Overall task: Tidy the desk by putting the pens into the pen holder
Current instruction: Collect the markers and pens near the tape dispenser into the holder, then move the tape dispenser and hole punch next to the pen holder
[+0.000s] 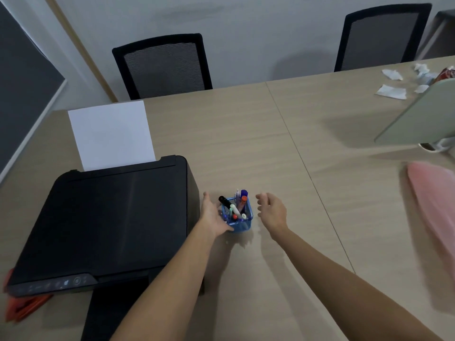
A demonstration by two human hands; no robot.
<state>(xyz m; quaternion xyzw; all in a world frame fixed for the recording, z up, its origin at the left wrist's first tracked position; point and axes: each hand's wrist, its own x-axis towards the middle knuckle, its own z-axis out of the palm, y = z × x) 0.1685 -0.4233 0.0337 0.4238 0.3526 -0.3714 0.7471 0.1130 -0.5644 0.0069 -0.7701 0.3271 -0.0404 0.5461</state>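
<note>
A blue mesh pen holder stands on the wooden desk, just right of the printer. Several pens and markers stick out of it, among them a black, an orange and a purple-capped one. My left hand rests against the holder's left side, palm toward it, fingers wrapped round its near corner. My right hand hovers a short way to the right of the holder, fingers curled loosely and apart, holding nothing. I see no loose pens on the desk.
A black printer with a white sheet in its feed stands at the left, orange folders under it. Crumpled tissues, a grey-green panel and a pink cloth lie right. Two black chairs stand beyond the desk.
</note>
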